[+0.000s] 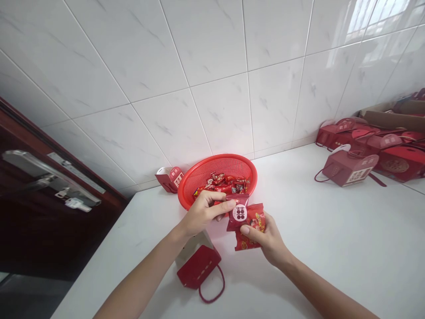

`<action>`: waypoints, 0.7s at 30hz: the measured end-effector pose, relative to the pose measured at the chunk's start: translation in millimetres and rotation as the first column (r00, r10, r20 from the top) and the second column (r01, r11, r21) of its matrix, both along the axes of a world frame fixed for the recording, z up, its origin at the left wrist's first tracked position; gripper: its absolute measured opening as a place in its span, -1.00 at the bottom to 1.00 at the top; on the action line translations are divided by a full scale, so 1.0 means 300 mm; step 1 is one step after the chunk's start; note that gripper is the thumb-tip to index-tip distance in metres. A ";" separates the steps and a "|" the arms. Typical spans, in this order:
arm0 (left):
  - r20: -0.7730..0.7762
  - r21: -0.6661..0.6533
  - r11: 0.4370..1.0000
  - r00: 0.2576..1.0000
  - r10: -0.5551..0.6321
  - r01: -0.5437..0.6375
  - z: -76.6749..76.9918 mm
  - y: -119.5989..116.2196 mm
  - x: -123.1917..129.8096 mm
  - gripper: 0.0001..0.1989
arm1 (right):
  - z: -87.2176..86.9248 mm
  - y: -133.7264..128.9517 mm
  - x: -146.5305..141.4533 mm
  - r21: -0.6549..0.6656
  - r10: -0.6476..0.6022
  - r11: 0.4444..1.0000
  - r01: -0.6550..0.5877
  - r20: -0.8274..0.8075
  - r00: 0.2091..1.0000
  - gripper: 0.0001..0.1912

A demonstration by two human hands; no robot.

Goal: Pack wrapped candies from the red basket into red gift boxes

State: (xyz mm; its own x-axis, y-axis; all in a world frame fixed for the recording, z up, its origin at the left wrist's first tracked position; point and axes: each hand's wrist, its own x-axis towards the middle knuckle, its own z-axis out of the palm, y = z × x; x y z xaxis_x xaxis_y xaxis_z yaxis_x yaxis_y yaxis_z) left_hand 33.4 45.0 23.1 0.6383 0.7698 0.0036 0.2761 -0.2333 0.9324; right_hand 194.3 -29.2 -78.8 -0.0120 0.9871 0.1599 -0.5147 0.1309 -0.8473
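My left hand pinches a dark red candy packet with a round white double-happiness label. A brighter red snack packet with a printed picture is held between the thumb and fingers of my right hand. The two packets overlap, the dark one in front. Just behind my hands, a red plastic basket holds several small wrapped sweets. Below my left wrist lies a red gift box with a rope handle, its top open and partly hidden by my forearm.
Another small red box stands against the tiled wall, left of the basket. On the right, a closed gift box sits before several more red boxes and a cardboard carton. A dark door with a metal handle borders the white table.
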 end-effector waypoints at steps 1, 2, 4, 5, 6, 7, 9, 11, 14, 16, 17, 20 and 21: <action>-0.002 0.001 1.000 1.000 0.002 -0.002 0.000 0.000 0.000 -0.58 | 0.001 -0.001 0.000 -0.004 -0.002 1.000 0.002 0.002 1.000 -0.58; -0.002 0.002 1.000 1.000 0.002 -0.002 0.000 0.000 0.000 -0.58 | 0.001 -0.001 -0.001 -0.008 -0.003 1.000 0.003 0.003 1.000 -0.59; -0.003 0.003 1.000 1.000 0.004 -0.004 0.001 -0.002 0.001 -0.58 | 0.002 -0.002 -0.001 -0.012 -0.004 1.000 0.004 0.004 1.000 -0.59; -0.002 0.004 1.000 1.000 0.006 -0.006 0.001 -0.003 0.001 -0.58 | 0.002 -0.002 -0.001 -0.014 -0.004 1.000 0.005 0.005 1.000 -0.59; -0.002 0.005 1.000 1.000 0.008 -0.008 0.002 -0.004 0.002 -0.58 | 0.003 -0.001 -0.001 -0.014 -0.004 1.000 0.004 0.008 1.000 -0.59; -0.003 0.005 1.000 1.000 0.009 -0.009 0.002 -0.005 0.002 -0.58 | 0.003 -0.001 -0.001 -0.013 -0.004 1.000 0.004 0.010 1.000 -0.59; -0.004 0.005 1.000 1.000 0.010 -0.010 0.004 -0.005 0.002 -0.58 | 0.002 -0.001 0.000 -0.009 -0.001 1.000 0.002 0.010 1.000 -0.60; -0.006 0.003 1.000 1.000 0.010 -0.010 0.005 -0.003 0.001 -0.58 | 0.002 -0.001 0.000 -0.006 0.002 1.000 -0.002 0.007 1.000 -0.62; -0.007 0.004 1.000 1.000 0.014 -0.014 0.005 -0.001 0.001 -0.58 | 0.002 -0.003 0.000 0.003 0.009 1.000 -0.009 0.006 1.000 -0.63; -0.008 0.007 1.000 1.000 0.014 -0.014 0.004 -0.002 0.001 -0.58 | 0.002 -0.004 0.000 0.007 0.013 1.000 -0.013 0.003 1.000 -0.63; -0.007 0.009 1.000 1.000 0.011 -0.011 0.004 -0.005 0.002 -0.58 | 0.001 -0.004 0.000 0.007 0.014 1.000 -0.014 0.000 1.000 -0.64; -0.021 0.021 1.000 1.000 -0.002 0.002 0.008 -0.012 0.005 -0.57 | -0.004 0.000 -0.001 -0.004 0.006 1.000 -0.006 0.006 1.000 -0.61; -0.028 0.036 0.999 1.000 0.002 0.000 0.011 -0.010 0.003 -0.56 | -0.007 0.003 -0.002 -0.014 -0.003 1.000 0.003 0.008 1.000 -0.59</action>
State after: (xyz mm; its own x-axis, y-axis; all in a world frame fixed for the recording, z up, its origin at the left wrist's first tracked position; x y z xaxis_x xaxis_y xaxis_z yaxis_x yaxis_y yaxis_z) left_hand 34.5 42.0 26.4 0.6378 0.7701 0.0132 0.3026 -0.2663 0.9152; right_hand 193.8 -28.4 -80.9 -0.0106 0.9892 0.1464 -0.5073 0.1208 -0.8532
